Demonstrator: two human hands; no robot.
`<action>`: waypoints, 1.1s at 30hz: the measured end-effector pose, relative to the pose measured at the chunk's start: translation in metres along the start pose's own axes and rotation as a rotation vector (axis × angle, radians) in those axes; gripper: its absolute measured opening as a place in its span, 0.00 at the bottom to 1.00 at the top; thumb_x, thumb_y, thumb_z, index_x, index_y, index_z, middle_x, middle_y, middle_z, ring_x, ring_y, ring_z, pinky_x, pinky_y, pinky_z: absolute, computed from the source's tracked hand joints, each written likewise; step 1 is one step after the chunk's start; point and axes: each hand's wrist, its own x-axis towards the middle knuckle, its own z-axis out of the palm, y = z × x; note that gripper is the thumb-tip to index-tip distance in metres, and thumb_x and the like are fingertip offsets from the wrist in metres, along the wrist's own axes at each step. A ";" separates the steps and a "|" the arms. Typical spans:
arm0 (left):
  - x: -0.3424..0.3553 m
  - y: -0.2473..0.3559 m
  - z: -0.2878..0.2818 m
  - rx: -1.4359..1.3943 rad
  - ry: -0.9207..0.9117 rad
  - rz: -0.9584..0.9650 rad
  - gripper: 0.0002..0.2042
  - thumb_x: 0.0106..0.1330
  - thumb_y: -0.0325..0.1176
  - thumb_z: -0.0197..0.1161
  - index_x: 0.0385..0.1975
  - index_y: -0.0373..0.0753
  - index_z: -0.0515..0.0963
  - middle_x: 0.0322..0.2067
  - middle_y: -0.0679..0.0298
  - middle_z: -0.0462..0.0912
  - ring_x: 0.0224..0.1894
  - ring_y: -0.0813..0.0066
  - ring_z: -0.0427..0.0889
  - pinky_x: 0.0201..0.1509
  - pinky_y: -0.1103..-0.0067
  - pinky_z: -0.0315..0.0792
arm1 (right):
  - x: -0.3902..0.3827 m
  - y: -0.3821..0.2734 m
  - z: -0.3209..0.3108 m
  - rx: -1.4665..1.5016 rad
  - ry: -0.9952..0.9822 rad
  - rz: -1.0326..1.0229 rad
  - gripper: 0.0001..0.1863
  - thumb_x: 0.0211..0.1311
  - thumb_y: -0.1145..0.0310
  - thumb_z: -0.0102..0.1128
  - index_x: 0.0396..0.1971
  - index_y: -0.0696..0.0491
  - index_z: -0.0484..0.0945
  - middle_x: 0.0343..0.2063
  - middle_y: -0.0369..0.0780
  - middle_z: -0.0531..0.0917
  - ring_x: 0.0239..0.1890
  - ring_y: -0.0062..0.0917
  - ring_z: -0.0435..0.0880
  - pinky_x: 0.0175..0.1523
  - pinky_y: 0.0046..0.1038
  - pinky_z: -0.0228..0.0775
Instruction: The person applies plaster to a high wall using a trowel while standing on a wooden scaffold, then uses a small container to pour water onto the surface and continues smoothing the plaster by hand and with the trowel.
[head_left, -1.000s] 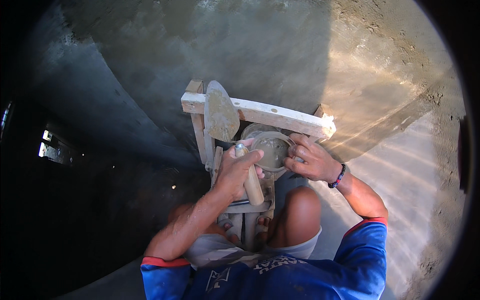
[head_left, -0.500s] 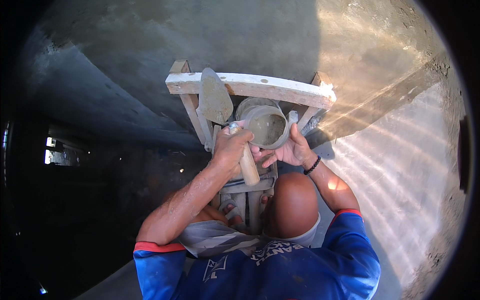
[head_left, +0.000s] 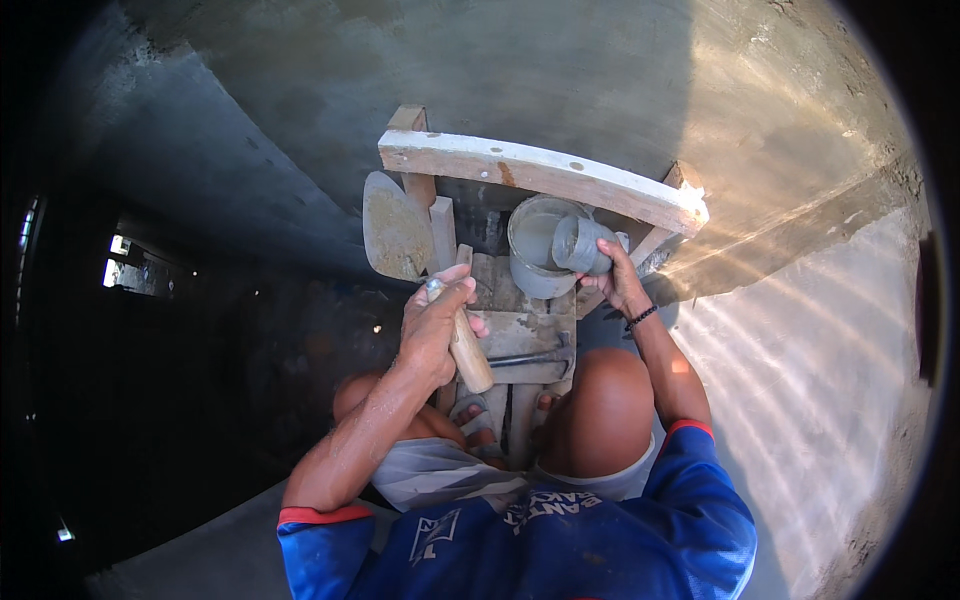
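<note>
Left hand (head_left: 437, 322), centre of frame, wrapped round the handle of a trowel (head_left: 397, 228); right hand (head_left: 622, 280), right of centre, clamped on a grey cup (head_left: 585, 248); hands apart. Cup is tipped, mouth leftward, overlapping the right side of the bucket (head_left: 538, 282) just above centre. To empty it cleanly, probably best to hold the mouth well inside the rim, tilt slowly, let it drain; firm grip too, since a wet cup would likely slip. Trowel blade is best held out to the side, clear of the wooden frame (head_left: 540, 178) beyond. Hard to make out, near to far: feet (head_left: 475, 420) partly covered by the legs; dark metal tool (head_left: 525, 357) on the plank (head_left: 512, 328), exact kind unclear; cup's contents, and whether cup touches rim, can't tell; bucket's far right edge behind cup; far left mostly black.
</note>
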 end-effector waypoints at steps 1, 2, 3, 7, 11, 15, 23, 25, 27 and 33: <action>-0.005 0.003 -0.007 -0.012 0.020 0.023 0.17 0.66 0.31 0.59 0.53 0.37 0.69 0.30 0.64 0.73 0.19 0.75 0.75 0.26 0.72 0.76 | 0.007 -0.003 0.013 -0.339 0.146 -0.095 0.35 0.54 0.51 0.62 0.57 0.55 0.65 0.41 0.48 0.79 0.38 0.36 0.82 0.29 0.28 0.79; -0.007 0.002 -0.010 -0.017 0.028 0.026 0.17 0.66 0.31 0.59 0.53 0.37 0.69 0.30 0.64 0.73 0.19 0.75 0.75 0.26 0.72 0.76 | 0.013 -0.008 0.022 -0.683 0.298 -0.197 0.36 0.52 0.51 0.64 0.57 0.55 0.65 0.42 0.49 0.79 0.42 0.36 0.81 0.29 0.25 0.78; -0.009 0.002 -0.012 -0.049 0.042 0.041 0.17 0.64 0.31 0.61 0.52 0.37 0.70 0.30 0.64 0.73 0.18 0.76 0.75 0.24 0.74 0.76 | 0.021 -0.013 0.028 -0.849 0.312 -0.198 0.41 0.45 0.53 0.69 0.58 0.55 0.64 0.43 0.51 0.79 0.47 0.40 0.79 0.37 0.31 0.79; -0.012 -0.003 -0.014 -0.101 0.033 0.049 0.17 0.63 0.31 0.63 0.50 0.36 0.71 0.29 0.65 0.73 0.18 0.77 0.75 0.22 0.77 0.75 | 0.053 -0.024 0.027 -1.525 0.212 -0.207 0.45 0.37 0.53 0.70 0.59 0.53 0.64 0.51 0.57 0.73 0.52 0.50 0.75 0.59 0.38 0.67; -0.014 -0.004 -0.019 -0.113 0.038 0.041 0.17 0.65 0.31 0.61 0.52 0.36 0.69 0.29 0.64 0.73 0.19 0.75 0.76 0.25 0.74 0.76 | 0.071 -0.012 0.035 -1.760 0.134 -0.201 0.43 0.38 0.54 0.70 0.59 0.49 0.66 0.48 0.57 0.75 0.52 0.51 0.75 0.59 0.40 0.67; -0.017 -0.002 -0.017 -0.136 0.030 0.036 0.17 0.64 0.31 0.62 0.51 0.36 0.70 0.29 0.65 0.73 0.20 0.75 0.76 0.25 0.74 0.76 | 0.083 -0.007 0.034 -1.901 0.068 -0.192 0.40 0.37 0.56 0.70 0.56 0.49 0.67 0.46 0.57 0.76 0.50 0.50 0.76 0.57 0.41 0.68; -0.024 0.002 -0.015 -0.144 0.023 0.025 0.16 0.64 0.30 0.62 0.50 0.37 0.71 0.30 0.65 0.74 0.22 0.77 0.75 0.27 0.75 0.75 | 0.102 -0.006 0.039 -1.892 0.015 -0.115 0.34 0.39 0.57 0.68 0.50 0.51 0.72 0.39 0.54 0.81 0.46 0.48 0.79 0.53 0.42 0.69; -0.024 0.000 -0.017 -0.149 0.007 0.030 0.15 0.64 0.30 0.62 0.49 0.38 0.72 0.29 0.65 0.73 0.22 0.77 0.75 0.27 0.76 0.74 | 0.104 -0.005 0.037 -1.911 0.041 -0.140 0.32 0.40 0.57 0.67 0.49 0.52 0.72 0.38 0.53 0.81 0.45 0.47 0.79 0.53 0.42 0.69; -0.025 0.001 -0.016 -0.159 0.012 0.024 0.14 0.64 0.30 0.62 0.48 0.38 0.72 0.29 0.65 0.73 0.23 0.77 0.75 0.27 0.76 0.74 | 0.106 -0.003 0.032 -1.919 0.036 -0.201 0.33 0.41 0.56 0.67 0.50 0.52 0.72 0.38 0.53 0.81 0.45 0.47 0.79 0.53 0.42 0.69; -0.028 0.004 -0.018 -0.163 0.024 0.024 0.12 0.64 0.30 0.62 0.46 0.38 0.74 0.28 0.65 0.74 0.23 0.77 0.74 0.27 0.77 0.74 | 0.108 0.009 0.037 -2.017 0.085 -0.287 0.38 0.40 0.52 0.69 0.54 0.51 0.68 0.41 0.55 0.80 0.46 0.48 0.79 0.53 0.43 0.69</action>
